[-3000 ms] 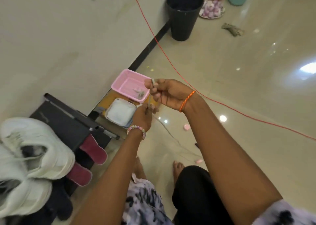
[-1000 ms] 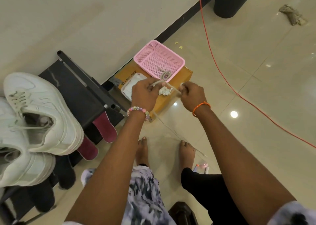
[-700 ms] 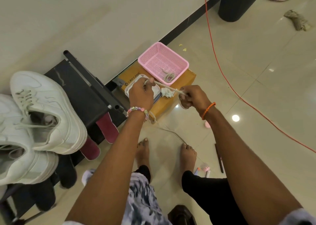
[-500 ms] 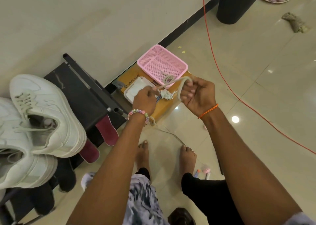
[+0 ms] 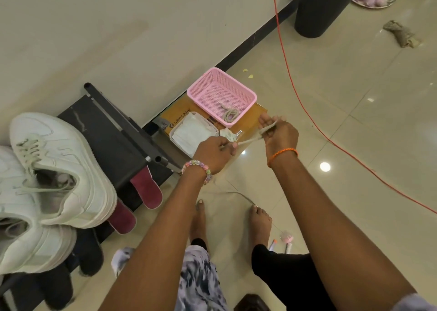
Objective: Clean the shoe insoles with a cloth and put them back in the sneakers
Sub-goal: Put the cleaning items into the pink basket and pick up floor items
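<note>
L hand (image 5: 214,153), beaded bracelet at wrist, reaches fwd over the floor, grip pinching one end of a pale shoelace (image 5: 250,140). R hand (image 5: 279,133), orange thread at wrist, has its grip clenched on the lace's other end at about 2 o'clock from L; lace runs taut btwn them. Sneakers (image 5: 59,183), white, sit on a dark rack (image 5: 113,135) at 9 o'clock of the hands; insoles can't be made out. Pink basket (image 5: 221,96) w/ a coiled lace rests on a yellow box (image 5: 179,119) at 12, white cloth tub (image 5: 194,133) beside it. Glossy tile floor, orange cable (image 5: 295,93), black bin (image 5: 324,8) at 1 o'clock. Vs 0.5 s ago: R hand has dropped the raised loop and the lace is pulled straighter.
</note>
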